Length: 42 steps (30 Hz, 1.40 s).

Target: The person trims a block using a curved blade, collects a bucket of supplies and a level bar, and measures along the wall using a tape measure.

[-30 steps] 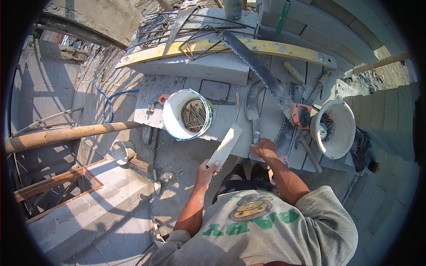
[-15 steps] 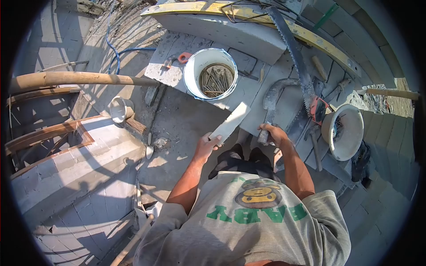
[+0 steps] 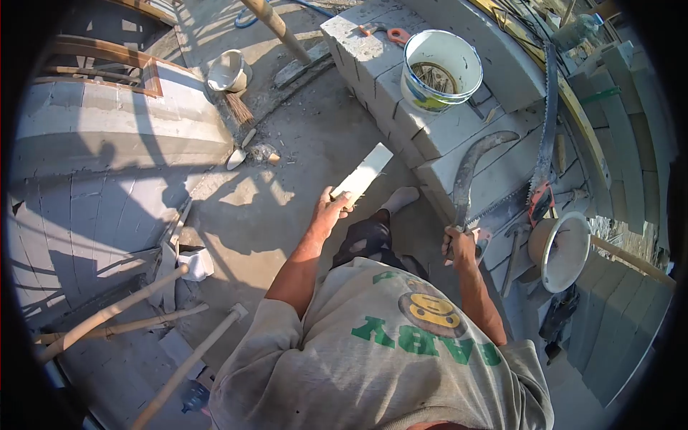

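Note:
My left hand point(image 3: 330, 211) is closed on the lower end of a pale flat strip point(image 3: 364, 175), whose far end tilts up and to the right. Over at the block platform's edge, my right hand point(image 3: 460, 246) is wrapped round the handle of a curved sickle point(image 3: 473, 169). The sickle's dark blade rises from the fist and hooks to the right, over the pale blocks point(image 3: 466, 147). A white bucket point(image 3: 442, 70) with nails in it stands on the platform beyond the blade. A saw with a red handle point(image 3: 540, 204) lies right of the sickle.
A pale tub point(image 3: 560, 251) and a hammer point(image 3: 512, 259) are at the right. Wooden poles point(image 3: 188, 365) lean at the lower left. A small bucket point(image 3: 229, 70), a brush point(image 3: 238, 107) and a trowel point(image 3: 236, 158) lie at the upper left. A yellow level point(image 3: 584, 122) lies behind the saw.
The view has turned and shifted towards the left. My right hand has taken the sickle by its handle and lifted it. The strip has stayed in my left hand.

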Each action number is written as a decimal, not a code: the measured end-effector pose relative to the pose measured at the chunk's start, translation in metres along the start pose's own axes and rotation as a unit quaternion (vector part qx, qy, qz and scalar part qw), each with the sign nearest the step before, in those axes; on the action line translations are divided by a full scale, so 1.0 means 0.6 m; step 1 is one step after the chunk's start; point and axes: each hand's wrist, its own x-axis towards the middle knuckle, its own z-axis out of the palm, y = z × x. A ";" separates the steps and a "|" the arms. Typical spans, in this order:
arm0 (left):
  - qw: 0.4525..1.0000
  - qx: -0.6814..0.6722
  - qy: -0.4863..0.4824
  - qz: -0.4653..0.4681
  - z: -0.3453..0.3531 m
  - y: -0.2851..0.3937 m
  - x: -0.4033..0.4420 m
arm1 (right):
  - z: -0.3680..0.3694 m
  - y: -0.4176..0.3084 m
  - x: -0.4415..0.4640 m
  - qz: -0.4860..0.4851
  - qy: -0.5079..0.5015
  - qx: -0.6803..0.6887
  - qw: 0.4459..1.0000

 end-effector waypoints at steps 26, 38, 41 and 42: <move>0.988 -0.110 0.110 -0.012 -0.280 -0.569 0.108 | 0.141 0.501 -0.041 0.061 -0.167 -0.393 0.902; 0.927 0.209 0.311 -0.007 -0.336 -0.847 0.575 | 0.496 0.736 0.580 -0.345 -0.045 -0.499 0.793; 0.896 0.251 0.366 -0.032 -0.344 -0.806 0.553 | 0.533 0.760 0.623 -0.331 -0.054 -0.513 0.790; 0.893 0.236 0.381 -0.031 -0.346 -0.810 0.554 | 0.542 0.767 0.631 -0.322 -0.055 -0.513 0.794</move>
